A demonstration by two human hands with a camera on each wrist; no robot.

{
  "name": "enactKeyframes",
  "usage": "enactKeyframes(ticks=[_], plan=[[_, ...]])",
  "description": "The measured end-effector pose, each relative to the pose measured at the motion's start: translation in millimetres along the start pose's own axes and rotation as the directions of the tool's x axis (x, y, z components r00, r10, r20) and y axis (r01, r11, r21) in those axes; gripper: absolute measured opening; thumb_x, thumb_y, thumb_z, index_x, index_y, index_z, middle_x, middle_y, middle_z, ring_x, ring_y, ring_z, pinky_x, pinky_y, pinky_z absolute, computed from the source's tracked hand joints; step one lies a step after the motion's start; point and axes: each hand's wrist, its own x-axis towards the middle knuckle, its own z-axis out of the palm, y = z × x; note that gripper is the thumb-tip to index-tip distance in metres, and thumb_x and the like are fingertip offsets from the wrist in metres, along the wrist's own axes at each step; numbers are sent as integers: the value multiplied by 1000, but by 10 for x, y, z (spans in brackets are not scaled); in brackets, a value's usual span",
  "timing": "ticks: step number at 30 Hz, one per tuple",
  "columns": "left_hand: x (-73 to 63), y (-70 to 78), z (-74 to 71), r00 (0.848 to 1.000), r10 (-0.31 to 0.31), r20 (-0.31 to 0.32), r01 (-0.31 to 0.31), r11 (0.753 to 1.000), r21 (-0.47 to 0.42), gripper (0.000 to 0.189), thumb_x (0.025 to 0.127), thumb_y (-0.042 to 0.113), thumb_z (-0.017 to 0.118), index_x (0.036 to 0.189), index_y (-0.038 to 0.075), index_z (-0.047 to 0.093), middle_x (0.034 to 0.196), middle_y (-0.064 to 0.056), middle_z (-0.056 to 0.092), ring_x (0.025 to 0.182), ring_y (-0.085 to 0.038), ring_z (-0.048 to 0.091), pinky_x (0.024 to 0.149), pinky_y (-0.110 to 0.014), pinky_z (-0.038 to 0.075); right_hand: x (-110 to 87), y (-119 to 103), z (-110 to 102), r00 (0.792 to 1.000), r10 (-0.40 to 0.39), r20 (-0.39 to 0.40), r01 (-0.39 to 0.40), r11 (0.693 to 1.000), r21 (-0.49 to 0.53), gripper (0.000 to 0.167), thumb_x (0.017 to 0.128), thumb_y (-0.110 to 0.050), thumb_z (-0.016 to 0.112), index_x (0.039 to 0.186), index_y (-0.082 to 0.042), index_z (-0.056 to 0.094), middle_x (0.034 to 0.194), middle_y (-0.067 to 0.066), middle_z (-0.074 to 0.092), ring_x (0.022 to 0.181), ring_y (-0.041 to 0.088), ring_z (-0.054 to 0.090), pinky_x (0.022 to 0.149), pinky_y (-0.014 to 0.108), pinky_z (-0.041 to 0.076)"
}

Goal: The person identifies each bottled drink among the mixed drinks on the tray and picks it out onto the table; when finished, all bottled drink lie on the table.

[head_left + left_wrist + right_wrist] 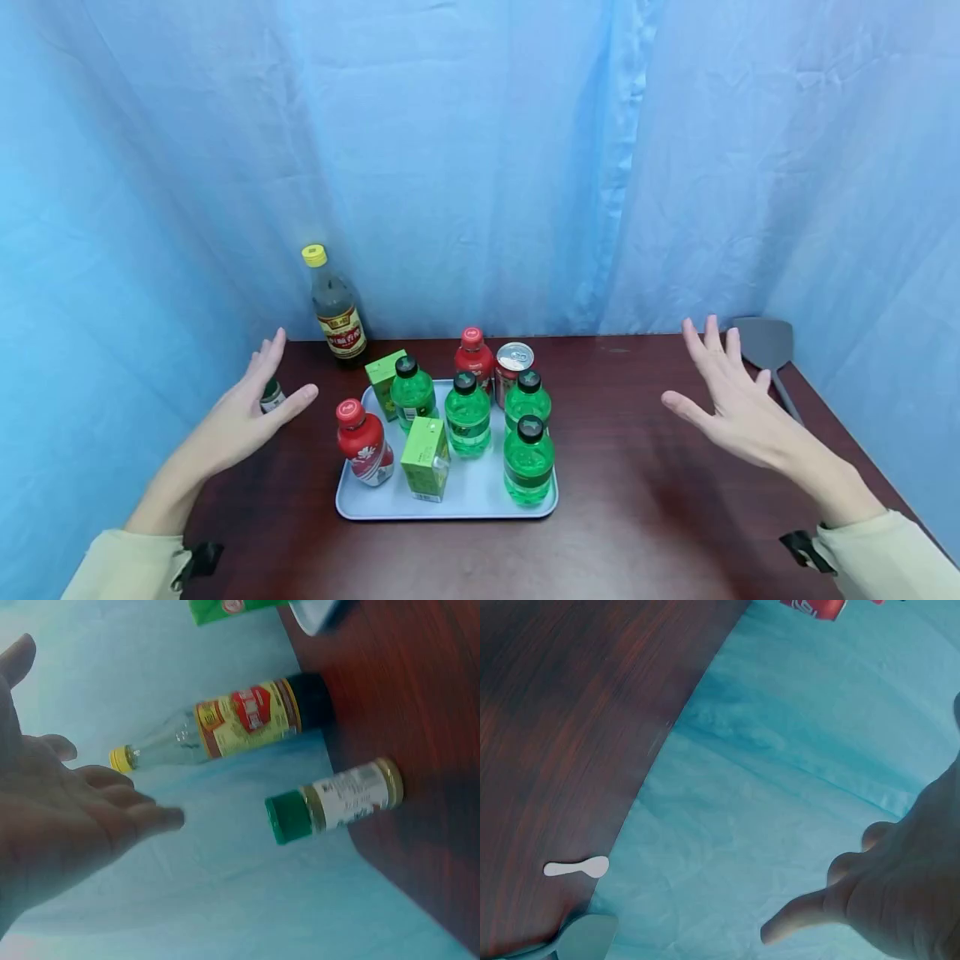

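Observation:
My left hand [243, 408] hovers left of a pale tray [480, 500], fingers spread and holding nothing. Nearest it is a spice jar [337, 799] with a green cap, half hidden by the hand in the head view. Over the table's right side my right hand [731, 404] hangs with spread fingers, also holding nothing. Standing on the tray are several green bottles [528, 471] with black caps, two red bottles [367, 450], two green drink cartons [425, 462] and a red soda can [514, 367].
Behind the tray's left corner stands a yellow-capped sauce bottle [337, 312]. A grey spatula [765, 343] lies at the far right edge, with a small white spoon [577, 867] near it. Blue curtains [465, 167] enclose the dark wooden table [615, 533] at the back and sides.

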Motion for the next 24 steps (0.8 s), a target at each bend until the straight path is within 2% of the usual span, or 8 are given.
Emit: enactKeyframes(ticks=[1, 4, 7, 8, 11, 16, 20, 24], plan=[[-16, 10, 2, 1000, -2, 9, 2, 1000, -19, 97, 97, 53, 61, 159, 39, -12, 169, -7, -9, 151, -45, 15, 103, -80, 26, -7, -25, 4, 1000, -2, 6, 2, 999, 36, 97, 101, -40, 61, 161, -30, -15, 164, 3, -27, 147, 36, -30, 91, 88, -17], [-59, 25, 35, 999, -4, 39, 8, 995, -95, 99, 97, 49, 65, 158, 41, -12, 170, -7, -5, 145, -48, 28, 102, -74, 36, -25, -104, 28, 1000, -10, 20, 7, 991, 131, 106, 98, -37, 67, 158, -34, -20, 163, -2, -30, 147, 30, -31, 96, 85, -14], [-101, 14, 91, 998, -19, 52, 27, 985, -172, 100, 97, 45, 66, 160, 37, -12, 169, -16, 0, 142, -51, 31, 104, -68, 39, -38, -178, 81, 999, -25, 21, 21, 980, 196, 115, 93, -35, 74, 157, -37, -22, 163, -6, -30, 148, 28, -30, 102, 83, -9], [-113, 9, 116, 998, -25, 54, 34, 982, -186, 101, 97, 44, 66, 161, 34, -11, 168, -20, 2, 148, -51, 16, 108, -70, 33, -43, -201, 104, 999, -33, 13, 29, 978, 207, 119, 90, -34, 77, 157, -37, -22, 163, -7, -29, 149, 28, -29, 104, 82, -6], [-145, -32, 208, 996, -61, 60, 72, 979, -190, 103, 96, 45, 68, 163, 24, -8, 164, -29, 13, 145, -54, 23, 105, -67, 38, -63, -272, 183, 999, -52, -8, 53, 976, 213, 130, 82, -35, 85, 158, -35, -20, 165, -7, -26, 150, 29, -24, 108, 80, 9], [-193, -175, 399, 983, -144, 117, 169, 956, -238, 109, 91, 42, 75, 164, 14, 0, 158, -33, 23, 139, -55, 34, 96, -63, 49, -91, -394, 338, 997, -79, -27, 83, 975, 204, 142, 72, -39, 93, 159, -34, -18, 167, -4, -20, 154, 28, -10, 103, 70, 35], [-205, -311, 549, 955, -222, 196, 280, 891, -357, 111, 88, 29, 80, 163, 10, -1, 156, -33, 21, 137, -57, 34, 92, -58, 54, -81, -487, 454, 994, -99, -47, 107, 964, 243, 140, 70, -39, 94, 161, -34, -13, 169, -4, -10, 155, 21, 1, 113, 45, 38], [-202, -386, 721, 916, -282, 284, 389, 796, -464, 109, 87, 17, 80, 162, 7, 1, 155, -35, 19, 135, -59, 36, 87, -55, 58, -82, -512, 588, 971, -206, -124, 236, 919, 317, 137, 70, -26, 95, 164, -24, -5, 170, -1, 3, 154, 14, 14, 111, 10, 24]])
